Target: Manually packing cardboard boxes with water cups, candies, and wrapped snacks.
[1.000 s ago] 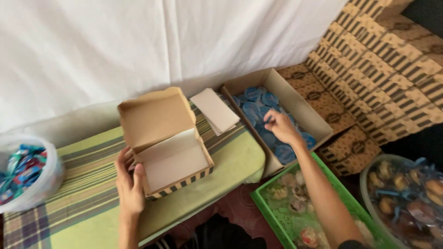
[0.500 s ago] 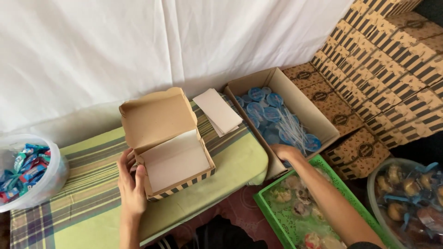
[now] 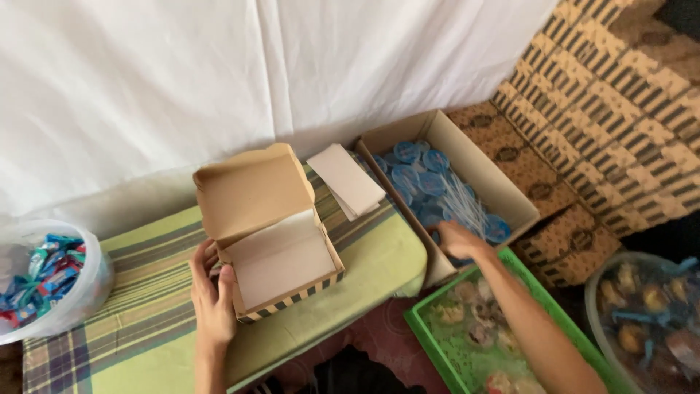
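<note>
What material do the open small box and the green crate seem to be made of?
The open small box looks like matte brown cardboard: folded flaps, raw inner surface, a pale paper sheet lining it. The green crate looks like moulded plastic, judging by its bright uniform colour and slightly glossy rim.
</note>
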